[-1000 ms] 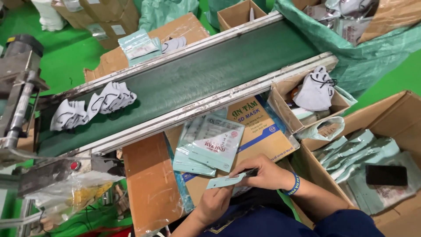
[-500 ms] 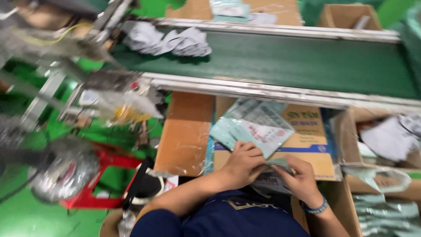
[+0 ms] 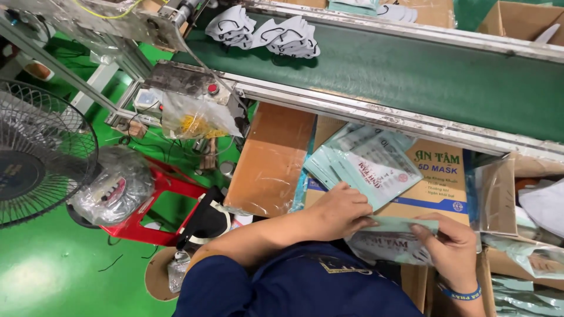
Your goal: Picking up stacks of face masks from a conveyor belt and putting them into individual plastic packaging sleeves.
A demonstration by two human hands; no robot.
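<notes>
- The left hand (image 3: 338,210) and the right hand (image 3: 449,249) both hold one flat, pale green pouch (image 3: 390,235) close to the body, above a printed carton (image 3: 437,182).
- Left grip: fingers pinched on the pouch's upper left edge, thumb side down on the film.
- Right grip: fingers curled over the pouch's right end, grasping it; a blue wristband (image 3: 461,292) sits on that wrist.
- The pouch lies nearly level, slightly tilted, stretched between the two hands.
- Just above the left hand, a fanned stack of similar pouches (image 3: 364,161) rests on the carton, touching the near rail of the conveyor (image 3: 411,73).
- On the green belt, at its far left end, lies a heap of white masks (image 3: 267,32) with black ear loops, well apart from the hands.
- A taped brown board (image 3: 270,158) lies left of the carton.
- Open boxes at the right edge (image 3: 529,199) hold more clear bags and white masks.
- On the green floor to the left stand a fan (image 3: 35,152) and a red stool (image 3: 158,205) bearing a bundle in clear plastic.
</notes>
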